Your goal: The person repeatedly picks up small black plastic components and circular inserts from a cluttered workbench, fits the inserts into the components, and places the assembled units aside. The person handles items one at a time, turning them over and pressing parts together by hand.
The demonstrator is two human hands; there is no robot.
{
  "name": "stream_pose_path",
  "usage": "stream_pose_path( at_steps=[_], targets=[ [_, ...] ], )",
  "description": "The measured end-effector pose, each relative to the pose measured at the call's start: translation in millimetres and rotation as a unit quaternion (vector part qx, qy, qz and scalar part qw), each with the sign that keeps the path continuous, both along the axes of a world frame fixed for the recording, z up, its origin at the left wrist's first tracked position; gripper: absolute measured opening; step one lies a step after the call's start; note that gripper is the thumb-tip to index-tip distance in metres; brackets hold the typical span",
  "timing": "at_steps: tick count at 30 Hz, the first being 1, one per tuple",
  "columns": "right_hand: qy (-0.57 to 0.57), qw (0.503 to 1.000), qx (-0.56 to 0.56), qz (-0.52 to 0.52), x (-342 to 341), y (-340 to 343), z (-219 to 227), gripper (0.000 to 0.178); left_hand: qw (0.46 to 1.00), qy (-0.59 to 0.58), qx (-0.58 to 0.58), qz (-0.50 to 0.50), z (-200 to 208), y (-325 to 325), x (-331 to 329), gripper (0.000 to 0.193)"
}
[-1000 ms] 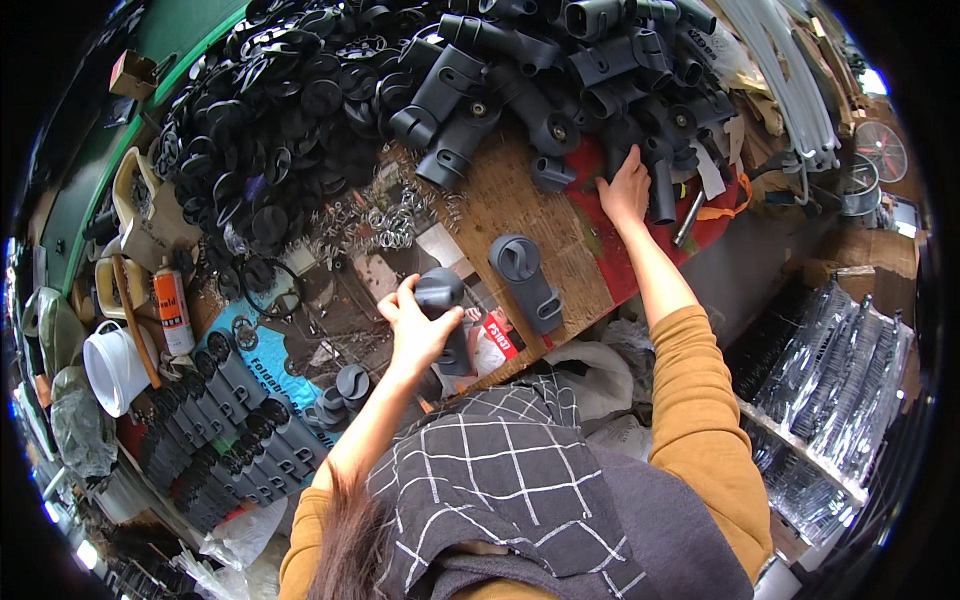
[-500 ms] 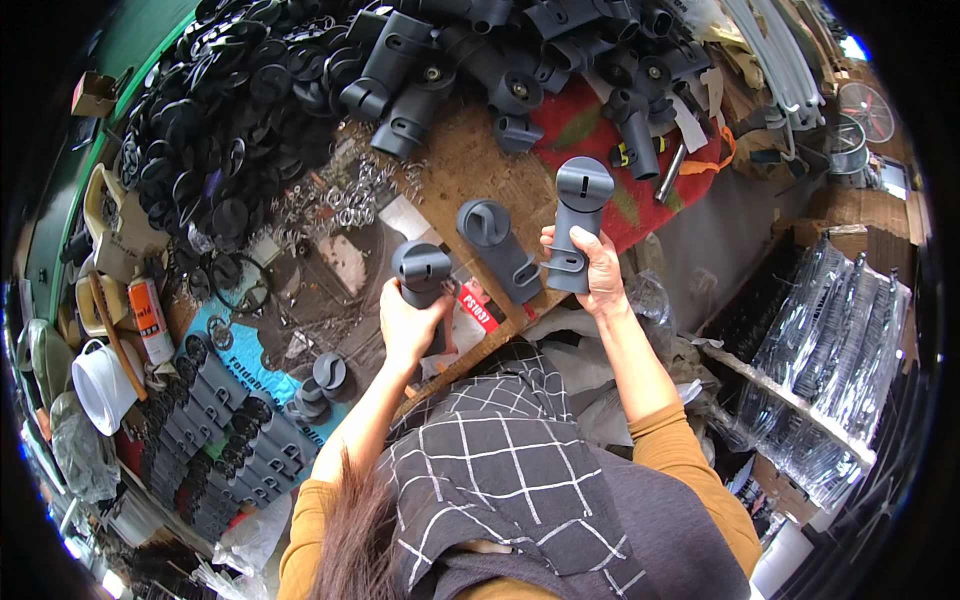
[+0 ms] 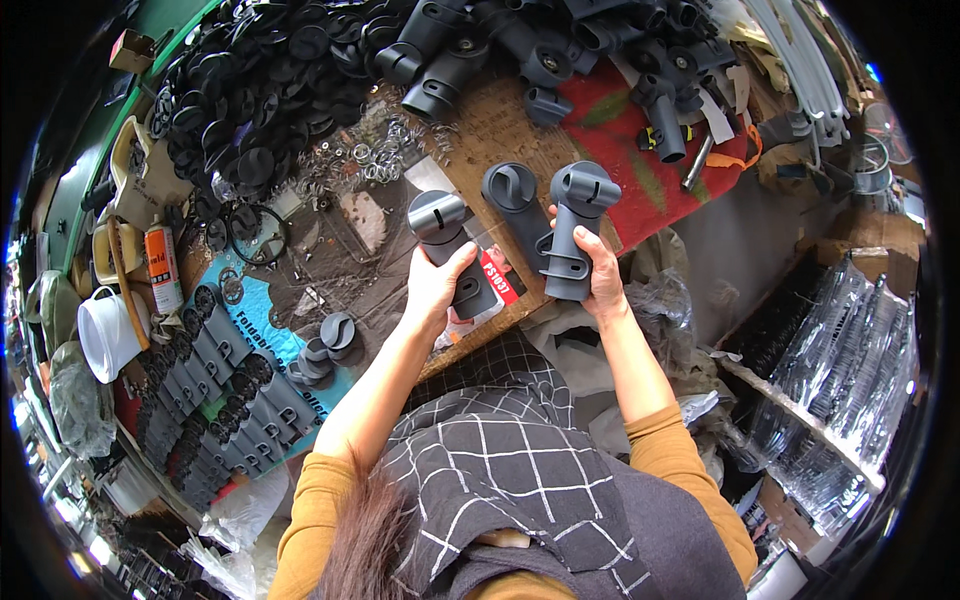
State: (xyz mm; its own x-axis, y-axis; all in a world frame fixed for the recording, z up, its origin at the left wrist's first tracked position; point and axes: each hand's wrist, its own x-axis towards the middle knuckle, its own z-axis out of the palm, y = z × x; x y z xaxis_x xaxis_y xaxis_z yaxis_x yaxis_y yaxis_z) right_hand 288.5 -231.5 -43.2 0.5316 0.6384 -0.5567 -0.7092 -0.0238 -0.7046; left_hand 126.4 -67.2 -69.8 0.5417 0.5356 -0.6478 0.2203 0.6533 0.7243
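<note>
A slotted grey tube fitting (image 3: 568, 238), just right of the knobbed tube fitting (image 3: 517, 203), is wrapped in the right hand's (image 3: 602, 272) curled fingers; left of the knobbed tube fitting, the left hand (image 3: 434, 288) clasps a matching slotted fitting (image 3: 441, 222). Beyond that landmark lies a fittings pile (image 3: 447, 85).

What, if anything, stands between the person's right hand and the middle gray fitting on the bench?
The held fitting in the right hand does: seen from above, it partly overlaps the lower right of the middle fitting. Whether they touch is unclear. No other object shows between them.
</note>
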Motion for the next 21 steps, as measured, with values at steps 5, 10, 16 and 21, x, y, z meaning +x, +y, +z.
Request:
stream_pose_path(
  at_steps=[5,10,16,21],
  targets=[
    [-0.017,1.000,0.009,-0.005,-8,-9,13,0.051,1.000,0.024,0.010,-0.015,7,3,-5,0.047],
    [-0.092,0.993,-0.068,-0.027,-9,-10,19,0.036,1.000,0.024,0.017,-0.002,12,3,-4,0.044],
    [-0.453,0.862,-0.171,0.147,-20,9,-5,0.070,1.000,0.000,-0.005,0.001,-4,-1,-1,0.042],
    [-0.541,0.742,-0.266,0.293,-20,31,-25,0.056,0.994,0.088,0.002,0.057,-21,7,-19,0.051]
  ],
)
